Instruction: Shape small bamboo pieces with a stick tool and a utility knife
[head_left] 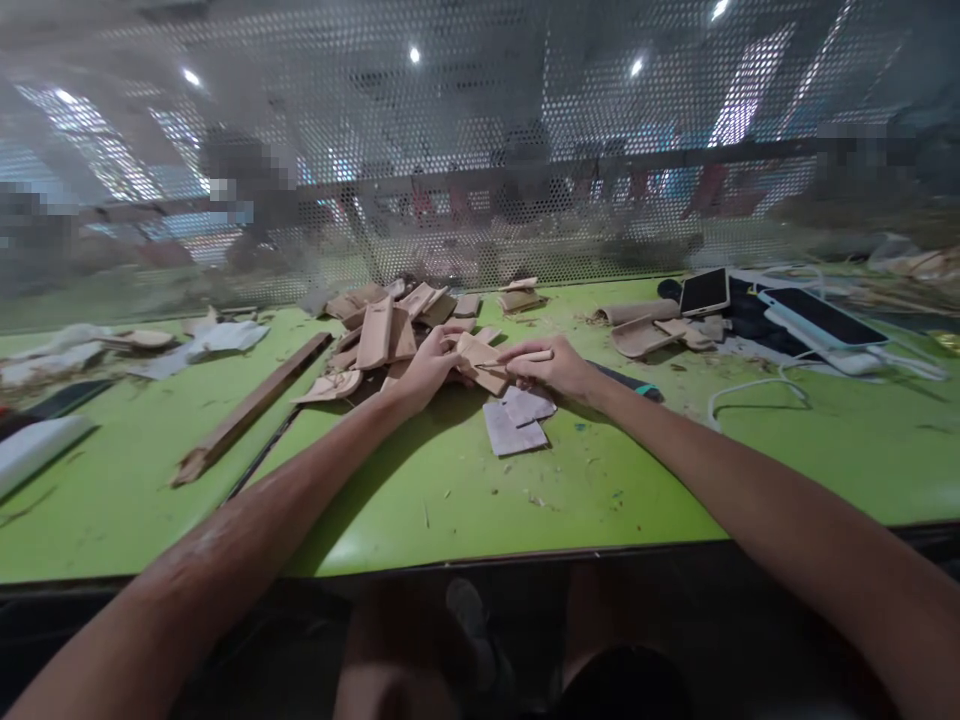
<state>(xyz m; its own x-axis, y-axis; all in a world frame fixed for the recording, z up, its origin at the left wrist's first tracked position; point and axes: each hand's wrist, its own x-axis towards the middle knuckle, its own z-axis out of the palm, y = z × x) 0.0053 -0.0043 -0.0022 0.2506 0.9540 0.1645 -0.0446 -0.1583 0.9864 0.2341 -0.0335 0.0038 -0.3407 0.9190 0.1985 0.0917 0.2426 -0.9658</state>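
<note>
In the head view, my left hand [435,362] grips the edge of a small tan slab [480,350], wood-like or clay-like, just above the green tabletop. My right hand [559,368] is closed round a slim pale stick-shaped tool [534,357], whose front end meets the slab's face; its exact kind is too small to tell. Behind my left hand lies a heap of similar tan pieces [375,335], some flat and some curved. Right below the slab, two greyish-white square pads [516,432] overlap on the table.
A long wooden bar [251,410] lies to the left. Crumpled white paper [225,338] and a white block [41,450] are farther left. On the right are curved tan pieces [641,335], two phones [825,318] and a white cable [757,385]. A perforated metal screen [465,130] stands behind.
</note>
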